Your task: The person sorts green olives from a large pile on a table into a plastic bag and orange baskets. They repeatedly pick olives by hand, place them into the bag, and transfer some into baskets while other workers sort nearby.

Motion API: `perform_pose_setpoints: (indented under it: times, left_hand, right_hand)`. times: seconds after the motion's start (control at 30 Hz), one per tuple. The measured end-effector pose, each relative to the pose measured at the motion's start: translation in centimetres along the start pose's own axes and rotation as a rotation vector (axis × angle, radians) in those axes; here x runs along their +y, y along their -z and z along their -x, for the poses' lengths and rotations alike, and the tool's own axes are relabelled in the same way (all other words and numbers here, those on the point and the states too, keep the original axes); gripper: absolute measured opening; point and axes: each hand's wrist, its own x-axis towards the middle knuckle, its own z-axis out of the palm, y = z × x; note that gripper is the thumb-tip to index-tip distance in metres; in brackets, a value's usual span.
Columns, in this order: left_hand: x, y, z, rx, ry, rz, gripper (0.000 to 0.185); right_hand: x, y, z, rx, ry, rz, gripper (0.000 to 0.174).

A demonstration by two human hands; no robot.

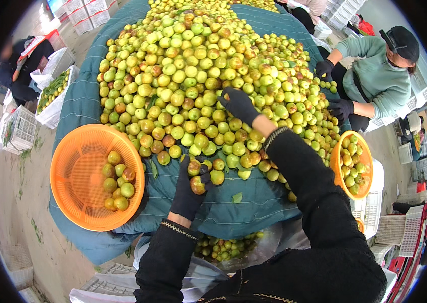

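A large heap of green and reddish jujube fruits (198, 72) lies on a teal quilted cloth (251, 200) in front of me. My left hand (191, 185), in a black glove, holds reddish-green fruits at the heap's near edge. Reaching over the middle of the heap, my right hand (239, 105) in a black glove has its fingers curled at the fruits; whether it grips one is hidden. To the left, an orange plastic basket (79, 181) contains several fruits. Another orange basket (367, 166), fuller, stands at the right.
Across the heap's right side, a co-worker (376, 75) in black gloves handles fruits. Below the cloth's near edge, more fruits (228, 248) lie in a plastic-lined container. White crates (18, 128) stand at the left, and another person (27, 72) is behind them.
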Motion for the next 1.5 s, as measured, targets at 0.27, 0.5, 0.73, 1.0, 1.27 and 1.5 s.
perform_pose_setpoints:
  times: [0.27,0.5,0.73,1.0,1.27,1.5]
  left_hand:
    - [-1.4,-1.3,0.1,-0.149,-0.432,-0.704,0.048]
    - [-1.2,0.3,0.0,-0.154,-0.286,-0.333,0.035]
    - [-0.5,0.9,-0.7,-0.080,0.031,0.137,0.042]
    - [-0.8,0.7,-0.7,-0.011,0.009,0.136,0.039]
    - [-1.0,0.1,-0.6,-0.059,0.036,0.164,0.040]
    - [-1.0,0.4,-0.5,-0.048,-0.001,0.141,0.040]
  right_hand:
    - [-8.2,2.8,9.2,-0.213,0.210,-0.738,0.026]
    - [6.3,7.6,-3.2,0.430,-0.155,-0.230,0.017]
    - [11.1,7.3,-10.3,0.216,-0.078,-0.099,0.036]
    - [10.2,6.2,-10.1,-0.123,-0.178,0.167,0.049]
    - [5.4,5.4,-5.3,0.286,0.303,0.153,0.032]
    - [2.1,0.9,-4.6,-0.219,0.331,0.461,0.032]
